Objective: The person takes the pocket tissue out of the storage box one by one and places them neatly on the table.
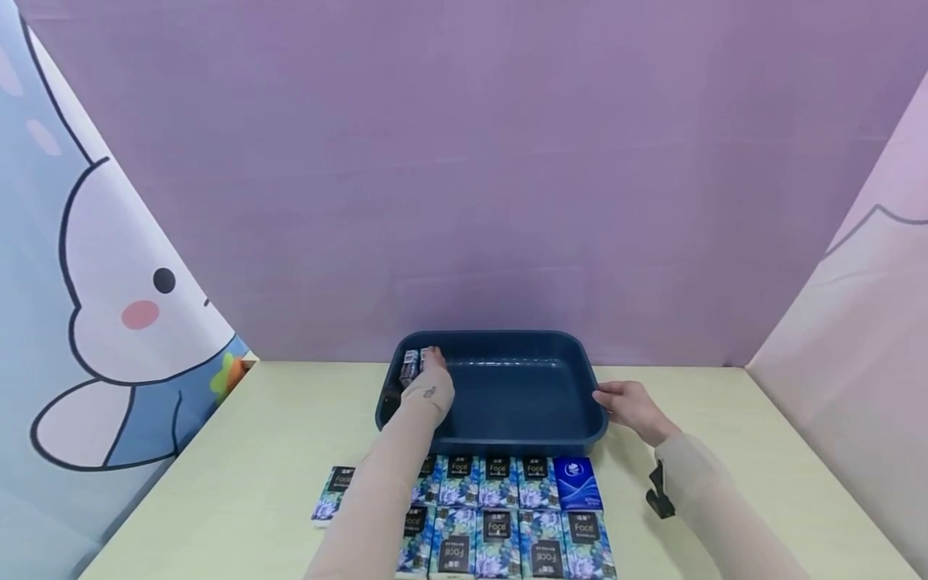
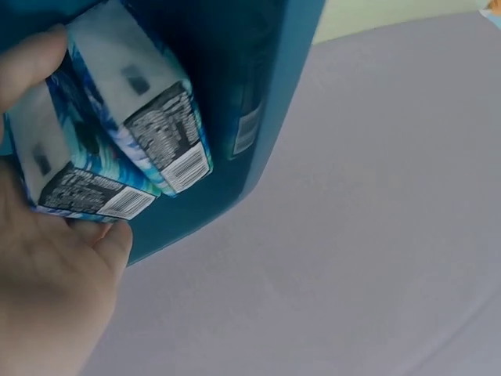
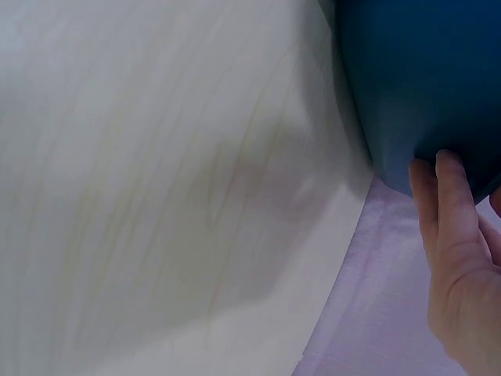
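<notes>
A dark blue plastic basin [image 1: 515, 403] stands near the back of the table. Inside its left end my left hand [image 1: 431, 387] holds a floral pocket tissue pack [image 2: 98, 176], thumb on one side and fingers on the other. A second tissue pack [image 2: 145, 94] stands right beside it, on end against the basin's left wall, barcode side showing. My right hand [image 1: 632, 407] pinches the basin's right rim; in the right wrist view its fingers [image 3: 454, 204] lie along the outer wall. The left forearm hides part of the packs on the table.
Two rows of floral tissue packs [image 1: 497, 528] lie flat in front of the basin, with one plain blue pack [image 1: 577, 483] at the right of the back row. Another floral pack [image 1: 333, 491] lies apart at the left. A purple backdrop [image 1: 507, 201] rises behind the table [image 1: 275, 451].
</notes>
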`<action>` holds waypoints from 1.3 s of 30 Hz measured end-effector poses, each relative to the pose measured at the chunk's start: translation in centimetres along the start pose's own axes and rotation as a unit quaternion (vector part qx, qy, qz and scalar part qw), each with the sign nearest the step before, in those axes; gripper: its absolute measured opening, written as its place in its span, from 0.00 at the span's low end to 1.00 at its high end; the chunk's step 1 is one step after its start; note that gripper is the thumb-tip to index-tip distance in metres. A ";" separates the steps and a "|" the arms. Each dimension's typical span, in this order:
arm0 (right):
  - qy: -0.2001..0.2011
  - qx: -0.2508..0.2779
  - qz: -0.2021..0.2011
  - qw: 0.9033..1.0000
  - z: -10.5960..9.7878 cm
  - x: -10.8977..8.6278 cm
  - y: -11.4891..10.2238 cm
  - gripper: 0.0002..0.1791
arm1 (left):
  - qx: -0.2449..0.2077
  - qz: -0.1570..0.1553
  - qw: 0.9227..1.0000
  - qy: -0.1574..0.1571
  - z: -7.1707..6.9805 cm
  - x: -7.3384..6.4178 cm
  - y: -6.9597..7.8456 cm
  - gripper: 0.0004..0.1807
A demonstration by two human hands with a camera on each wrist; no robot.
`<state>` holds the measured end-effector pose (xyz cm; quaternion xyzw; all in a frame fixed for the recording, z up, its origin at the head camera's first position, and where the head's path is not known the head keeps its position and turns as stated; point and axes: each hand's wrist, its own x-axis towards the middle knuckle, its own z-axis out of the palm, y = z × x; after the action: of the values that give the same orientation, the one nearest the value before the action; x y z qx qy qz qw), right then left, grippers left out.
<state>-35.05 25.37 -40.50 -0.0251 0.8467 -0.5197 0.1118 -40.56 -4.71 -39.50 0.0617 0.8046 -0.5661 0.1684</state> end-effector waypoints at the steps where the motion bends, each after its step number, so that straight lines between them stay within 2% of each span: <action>1: 0.001 0.001 0.002 1.000 0.0 0.0 0.0 0.25 | 0.011 -0.005 1.000 -0.005 0.0 0.4 0.2 0.48; 3: 0.002 0.001 0.004 1.000 0.0 -0.1 0.0 0.25 | 0.018 -0.011 1.000 -0.007 0.2 1.0 0.6 0.48; 4: 0.002 0.002 0.003 1.000 0.0 -0.1 0.0 0.25 | 0.018 -0.024 1.000 -0.007 0.3 1.5 1.0 0.50; 6: 0.004 0.005 0.005 1.000 0.0 -0.1 0.0 0.25 | 0.008 -0.035 0.999 -0.003 0.4 1.5 1.3 0.47; 8: 0.004 0.003 0.007 1.000 0.0 -0.2 0.0 0.25 | -0.008 -0.036 0.999 0.001 0.3 1.0 1.2 0.45; 12: 0.005 0.003 0.008 1.000 0.1 -0.3 0.0 0.24 | -0.017 -0.030 0.999 -0.016 -0.4 -0.9 0.5 0.45; 14: 0.006 0.002 0.009 1.000 0.1 -0.3 -0.1 0.24 | -0.023 -0.026 0.999 -0.025 -0.8 -1.2 0.3 0.46; 20: 0.007 0.001 0.012 1.000 0.2 -0.4 -0.1 0.24 | -0.052 -0.037 0.998 -0.024 -0.7 -0.3 1.0 0.49; 23: 0.005 0.002 0.009 1.000 0.1 -0.3 -0.2 0.24 | -0.035 -0.041 0.998 -0.020 -0.8 -1.0 1.0 0.50; 26: 0.003 0.001 0.005 1.000 0.0 -0.3 -0.3 0.24 | -0.016 -0.033 0.999 -0.019 -1.1 -2.5 0.3 0.50; 28: 0.002 -0.001 0.003 1.000 0.0 -0.3 -0.4 0.24 | -0.021 -0.031 0.999 -0.012 -1.1 -2.8 0.1 0.51; 31: 0.000 0.000 0.001 1.000 -0.1 -0.3 -0.5 0.25 | -0.045 -0.022 0.999 0.009 -0.8 -2.5 -0.1 0.49; 35: -0.003 0.003 0.003 1.000 -0.1 -0.4 -0.7 0.25 | -0.096 -0.024 0.993 0.057 0.1 -1.2 0.1 0.43; 37: -0.003 0.001 0.004 1.000 -0.1 -0.4 -0.7 0.25 | -0.135 -0.031 0.986 0.095 0.6 -0.4 0.2 0.38; 39: -0.003 -0.002 0.006 1.000 -0.1 -0.5 -0.7 0.25 | -0.179 -0.033 0.974 0.137 1.0 -0.1 0.1 0.30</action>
<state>-34.64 25.19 -39.82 -0.0219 0.8476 -0.5169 0.1176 -40.24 -5.62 -39.86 0.0815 0.9100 -0.4039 0.0460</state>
